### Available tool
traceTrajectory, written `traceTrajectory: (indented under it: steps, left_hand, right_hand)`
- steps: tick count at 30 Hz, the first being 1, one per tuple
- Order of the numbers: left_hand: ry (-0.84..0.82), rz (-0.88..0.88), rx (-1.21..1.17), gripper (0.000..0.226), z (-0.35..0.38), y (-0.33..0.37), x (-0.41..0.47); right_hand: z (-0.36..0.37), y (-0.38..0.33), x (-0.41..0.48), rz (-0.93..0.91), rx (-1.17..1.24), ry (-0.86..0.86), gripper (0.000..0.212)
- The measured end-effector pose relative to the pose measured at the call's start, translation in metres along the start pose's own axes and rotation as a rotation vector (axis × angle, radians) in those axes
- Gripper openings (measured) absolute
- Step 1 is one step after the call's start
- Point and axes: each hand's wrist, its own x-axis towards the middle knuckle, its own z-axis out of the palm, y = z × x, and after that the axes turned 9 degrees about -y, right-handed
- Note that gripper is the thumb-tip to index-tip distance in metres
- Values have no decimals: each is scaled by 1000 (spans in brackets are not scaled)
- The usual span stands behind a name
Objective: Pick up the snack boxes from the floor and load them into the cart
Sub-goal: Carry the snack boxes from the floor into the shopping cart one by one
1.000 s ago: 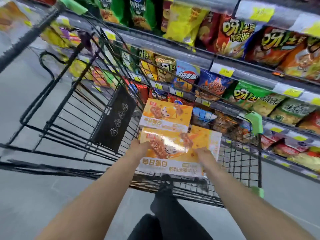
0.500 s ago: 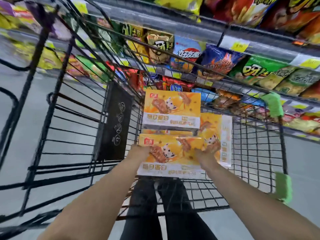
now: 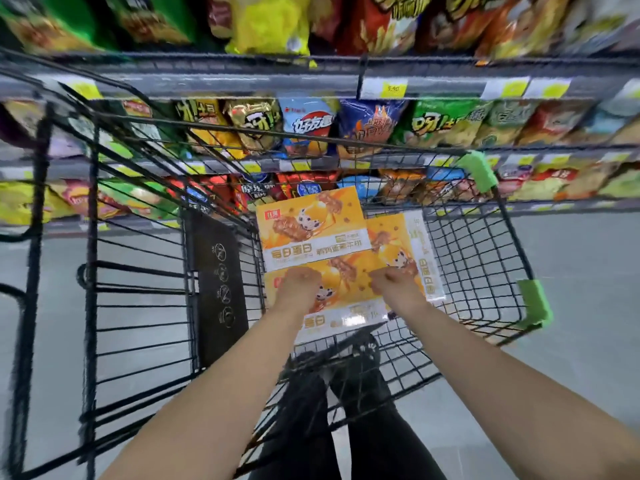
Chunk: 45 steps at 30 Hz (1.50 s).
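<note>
Left hand point(image 3: 298, 284) and right hand point(image 3: 394, 287), fingers curled, press the near snack box point(image 3: 341, 299) flat on the cart point(image 3: 485, 271) floor, against its left wall; release evenly, edges squared to neighbouring boxes.

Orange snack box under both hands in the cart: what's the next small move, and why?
Probably let go and withdraw both hands. The nearest orange box already lies flat in the cart beside two others, with the left hand and right hand resting on top.
</note>
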Motion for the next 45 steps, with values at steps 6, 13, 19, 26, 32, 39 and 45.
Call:
traceTrajectory:
  steps: [6, 13, 19, 26, 32, 39, 45]
  left_hand:
    - [-186, 260, 112, 7, 82, 86, -47]
    - [-398, 476, 301, 12, 237, 142, -96]
    - [-577, 548, 384, 9, 396, 143, -138]
    - [-714, 503, 403, 10, 546, 130, -159]
    - [-760, 447, 461, 14, 648, 133, -153]
    - [-758, 378, 440, 12, 764, 169, -105]
    - [-785, 382, 496, 18, 884, 222, -78]
  right_hand:
    - [-76, 6, -56, -102, 253, 144, 16]
    - [-199, 75, -139, -194, 575, 459, 11]
    - [-296, 169, -208, -209, 716, 678, 16]
    - [-393, 270, -262, -193, 797, 827, 19]
    - [-464, 338, -272, -164, 887, 889, 17]
    - [-570, 397, -244, -113, 992, 933, 14]
    - [-672, 446, -233, -68, 1175, 1023, 12]
